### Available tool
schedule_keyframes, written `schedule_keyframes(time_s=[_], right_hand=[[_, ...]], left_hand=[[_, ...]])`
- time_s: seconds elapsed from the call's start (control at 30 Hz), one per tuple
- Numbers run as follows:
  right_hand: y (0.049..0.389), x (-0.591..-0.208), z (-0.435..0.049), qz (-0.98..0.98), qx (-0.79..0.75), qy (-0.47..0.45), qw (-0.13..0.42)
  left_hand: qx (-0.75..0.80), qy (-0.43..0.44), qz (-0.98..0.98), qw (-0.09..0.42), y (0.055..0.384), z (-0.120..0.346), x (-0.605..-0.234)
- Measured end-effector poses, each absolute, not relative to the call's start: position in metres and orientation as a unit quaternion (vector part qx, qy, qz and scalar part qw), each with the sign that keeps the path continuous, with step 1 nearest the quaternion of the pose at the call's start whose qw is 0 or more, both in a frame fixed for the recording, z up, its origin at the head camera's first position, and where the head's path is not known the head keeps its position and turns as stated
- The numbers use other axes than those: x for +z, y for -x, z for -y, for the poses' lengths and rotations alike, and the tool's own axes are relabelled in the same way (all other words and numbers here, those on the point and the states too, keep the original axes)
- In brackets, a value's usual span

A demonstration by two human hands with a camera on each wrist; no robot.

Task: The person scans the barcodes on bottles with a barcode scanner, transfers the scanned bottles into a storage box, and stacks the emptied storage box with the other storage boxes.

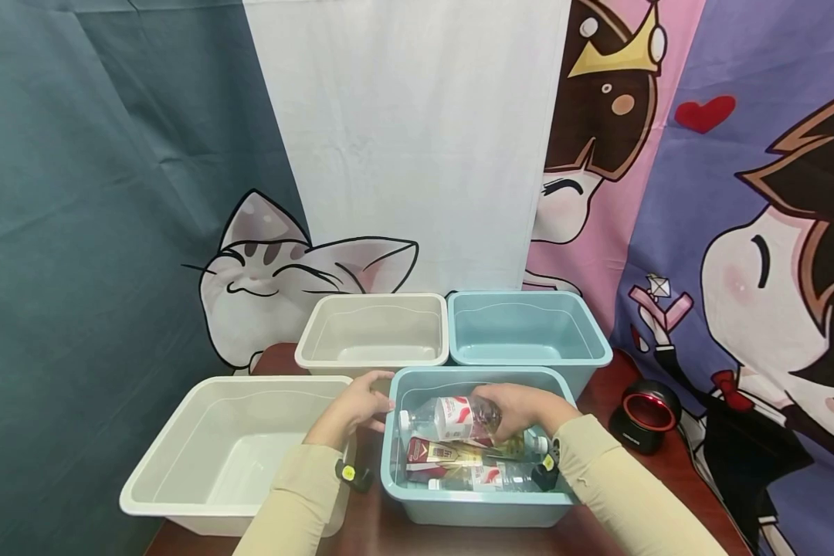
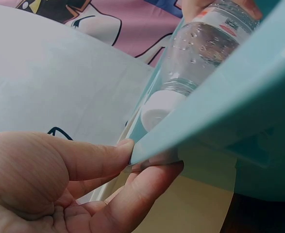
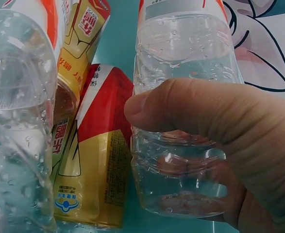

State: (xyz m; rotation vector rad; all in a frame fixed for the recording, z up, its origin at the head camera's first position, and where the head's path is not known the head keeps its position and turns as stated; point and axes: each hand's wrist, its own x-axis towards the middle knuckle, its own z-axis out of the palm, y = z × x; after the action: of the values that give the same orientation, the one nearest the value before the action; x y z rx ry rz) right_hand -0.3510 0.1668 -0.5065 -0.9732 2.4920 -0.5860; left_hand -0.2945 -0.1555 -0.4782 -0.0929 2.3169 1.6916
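Observation:
My right hand point(image 1: 521, 409) grips a clear plastic bottle point(image 1: 455, 417) near its base, thumb on one side and fingers round the other. The bottle has a white cap and a red-and-white label; it lies sideways over the far part of a light blue basin point(image 1: 486, 498), cap to the left. My left hand point(image 1: 357, 405) pinches the basin's left rim between thumb and fingers, as the left wrist view shows. Inside the basin lie red-and-yellow drink cartons point(image 3: 98, 145) and more clear bottles, one point(image 1: 486, 477) along the near side.
A cream basin point(image 1: 236, 510) stands to the left. Behind are another cream basin point(image 1: 371, 364) and a second blue basin point(image 1: 528, 361), close together. A black round device with a red glow point(image 1: 645, 417) sits on the right of the brown table point(image 1: 375, 525). Printed cloth hangs behind.

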Motion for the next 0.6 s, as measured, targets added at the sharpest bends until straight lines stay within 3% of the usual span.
schedule_keyframes(time_s=[0.6], right_hand=[[0.3558, -0.5054, -0.1707, -0.884, -0.239, 0.358, 0.182]], left_hand=[[0.596, 0.032, -0.789, 0.143, 0.2958, 0.1559, -0.4792]])
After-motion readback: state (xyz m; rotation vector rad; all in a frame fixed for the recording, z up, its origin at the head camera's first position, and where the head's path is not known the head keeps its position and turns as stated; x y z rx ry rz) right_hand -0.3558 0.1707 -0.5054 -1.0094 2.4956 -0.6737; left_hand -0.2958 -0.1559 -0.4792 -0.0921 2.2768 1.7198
